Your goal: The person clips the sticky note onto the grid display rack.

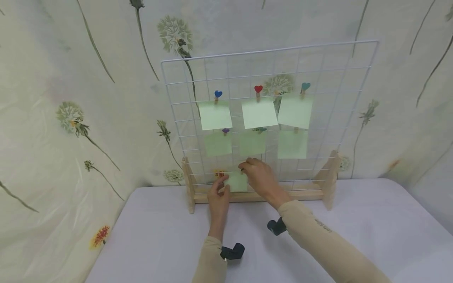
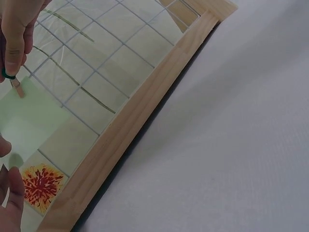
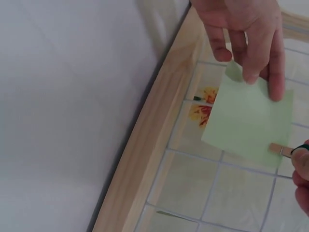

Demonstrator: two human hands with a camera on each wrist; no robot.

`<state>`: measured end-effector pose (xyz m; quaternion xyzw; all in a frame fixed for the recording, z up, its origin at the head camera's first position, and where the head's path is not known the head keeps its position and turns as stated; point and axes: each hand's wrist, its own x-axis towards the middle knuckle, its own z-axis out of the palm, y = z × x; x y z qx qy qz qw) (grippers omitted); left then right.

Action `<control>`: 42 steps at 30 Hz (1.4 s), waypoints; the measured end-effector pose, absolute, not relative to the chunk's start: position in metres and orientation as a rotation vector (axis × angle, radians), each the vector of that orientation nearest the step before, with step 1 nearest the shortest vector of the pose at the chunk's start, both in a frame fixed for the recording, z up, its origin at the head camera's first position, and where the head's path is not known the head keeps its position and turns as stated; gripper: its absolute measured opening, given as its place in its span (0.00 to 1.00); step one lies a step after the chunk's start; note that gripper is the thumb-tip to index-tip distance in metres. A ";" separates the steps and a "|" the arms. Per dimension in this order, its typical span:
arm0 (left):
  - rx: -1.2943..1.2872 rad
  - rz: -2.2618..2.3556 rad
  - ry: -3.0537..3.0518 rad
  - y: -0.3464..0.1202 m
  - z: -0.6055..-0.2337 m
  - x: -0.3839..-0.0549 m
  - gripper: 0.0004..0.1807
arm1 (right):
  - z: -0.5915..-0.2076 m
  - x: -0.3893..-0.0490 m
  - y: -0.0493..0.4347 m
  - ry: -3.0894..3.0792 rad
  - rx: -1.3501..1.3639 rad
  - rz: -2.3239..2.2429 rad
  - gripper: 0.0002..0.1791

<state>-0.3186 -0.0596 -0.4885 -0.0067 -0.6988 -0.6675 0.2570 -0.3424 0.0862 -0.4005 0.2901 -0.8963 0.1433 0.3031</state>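
Note:
A pale green paper note (image 1: 236, 182) is held against the lower part of a white wire grid (image 1: 269, 51). My left hand (image 1: 217, 198) pinches it by its left edge; in the right wrist view the thumb of that left hand (image 3: 253, 41) lies over the paper (image 3: 246, 118). With fingertips and thumb, my right hand (image 1: 263, 181) grips a small wooden clothespin (image 3: 280, 149) with a dark green top. Its tip overlaps the note's upper right corner. The left wrist view also has the right hand (image 2: 19, 29) on the clothespin (image 2: 17, 88).
Above hang two rows of green notes, the upper ones under blue (image 1: 218, 94), red (image 1: 258, 89) and teal (image 1: 306, 86) heart clothespins. A wooden base (image 2: 140, 104) supports the grid on a white-covered table (image 1: 159, 236). Behind stands a floral cloth (image 1: 116, 118).

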 end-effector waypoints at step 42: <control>-0.109 -1.119 -2.372 -0.112 -0.519 -0.310 0.13 | -0.498 -0.320 0.165 -2.651 0.452 0.753 0.14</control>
